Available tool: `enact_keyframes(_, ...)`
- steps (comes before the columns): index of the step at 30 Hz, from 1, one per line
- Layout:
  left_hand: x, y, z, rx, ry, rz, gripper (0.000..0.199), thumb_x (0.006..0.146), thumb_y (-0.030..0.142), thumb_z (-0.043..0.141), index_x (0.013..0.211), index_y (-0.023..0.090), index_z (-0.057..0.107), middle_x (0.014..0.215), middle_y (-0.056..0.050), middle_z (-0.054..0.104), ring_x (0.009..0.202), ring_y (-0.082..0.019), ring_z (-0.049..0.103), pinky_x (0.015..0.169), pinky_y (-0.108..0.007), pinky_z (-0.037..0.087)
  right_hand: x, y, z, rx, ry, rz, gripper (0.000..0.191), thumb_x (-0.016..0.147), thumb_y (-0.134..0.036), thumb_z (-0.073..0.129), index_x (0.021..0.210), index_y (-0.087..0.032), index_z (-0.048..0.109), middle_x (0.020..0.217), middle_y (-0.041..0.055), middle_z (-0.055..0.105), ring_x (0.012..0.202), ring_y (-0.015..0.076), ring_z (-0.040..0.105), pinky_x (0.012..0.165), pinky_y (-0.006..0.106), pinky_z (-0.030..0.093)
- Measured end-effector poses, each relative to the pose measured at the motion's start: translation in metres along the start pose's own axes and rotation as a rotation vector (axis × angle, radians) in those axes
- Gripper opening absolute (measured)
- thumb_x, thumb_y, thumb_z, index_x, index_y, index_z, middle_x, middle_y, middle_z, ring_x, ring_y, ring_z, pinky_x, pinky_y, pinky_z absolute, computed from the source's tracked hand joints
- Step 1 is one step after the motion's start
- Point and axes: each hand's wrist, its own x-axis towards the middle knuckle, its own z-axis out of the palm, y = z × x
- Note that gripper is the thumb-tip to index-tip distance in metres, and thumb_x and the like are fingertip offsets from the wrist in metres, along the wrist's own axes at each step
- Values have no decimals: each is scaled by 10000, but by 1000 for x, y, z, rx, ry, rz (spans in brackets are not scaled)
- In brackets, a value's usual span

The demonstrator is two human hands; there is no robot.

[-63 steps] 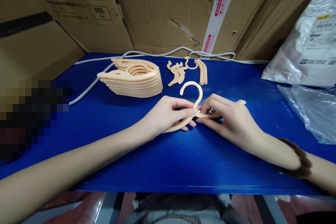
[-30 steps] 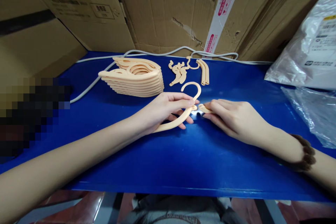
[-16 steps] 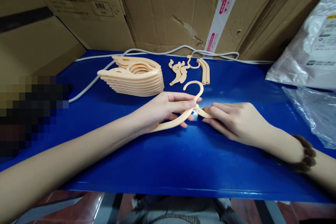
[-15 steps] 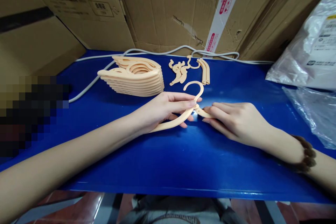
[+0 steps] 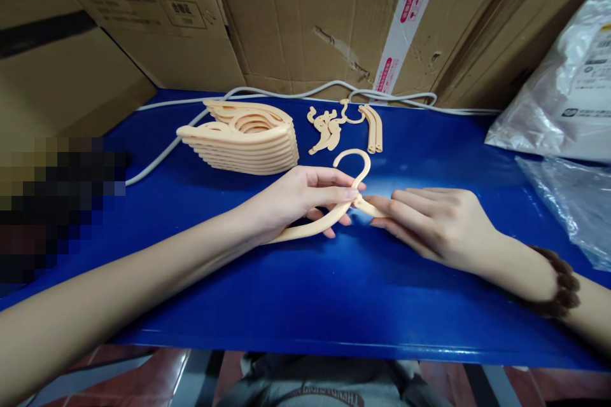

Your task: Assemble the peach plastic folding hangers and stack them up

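A cream plastic folding clothes hanger (image 5: 315,226) is held over the blue table, its hook pointing up and away from me. My left hand (image 5: 312,194) is closed around it near the joint under the hook, thumb on top. One arm of the hanger runs back beneath my left palm. With my right hand (image 5: 424,219) I pinch the other, shorter-looking arm, right of the joint; my fingers cover its far end. Beyond my left hand sits a stack of folded cream hangers (image 5: 243,146). Loose hanger pieces (image 5: 327,130) lie behind the hook, beside two curved arms (image 5: 372,129).
A grey cable (image 5: 286,96) runs along the back of the blue table (image 5: 305,305). Cardboard boxes (image 5: 305,13) stand behind it. On the right are a plastic-wrapped package (image 5: 568,89) and a clear plastic bag (image 5: 573,203). A blurred-out patch covers the left edge.
My right hand has shifted slightly to the right, its fingers straighter along the hanger's arm. The hook has dipped a little. My left hand keeps its hold.
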Motion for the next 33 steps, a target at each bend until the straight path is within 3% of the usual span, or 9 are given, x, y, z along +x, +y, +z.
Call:
enact_keyframes(6, 0, -1, 2, 8, 15, 22, 92, 855, 194, 672, 938, 169, 704, 783, -24, 702, 699, -140, 691, 504, -175, 564, 1, -2, -3, 57, -16, 32, 262, 1022, -280, 440, 1092, -135, 647, 700, 3, 634, 584, 116, 583, 539, 258, 370)
enact_keyframes(23, 1, -4, 5, 20, 95, 41, 157, 878, 180, 664, 1029, 167, 704, 909, -52, 718, 726, -146, 699, 524, -191, 575, -2, -9, -2, 109, -101, 190, 346, 1036, -350, 382, 1086, -166, 671, 714, 10, 656, 599, 113, 617, 518, 253, 355)
enact_keyframes(33, 3, -7, 3, 30, 74, 54, 159, 887, 188, 663, 1034, 152, 713, 915, -62, 727, 740, -149, 711, 532, -178, 585, 0, -14, -6, 188, -164, 295, 380, 1036, -367, 350, 990, -184, 680, 792, 47, 716, 635, 134, 649, 534, 236, 377)
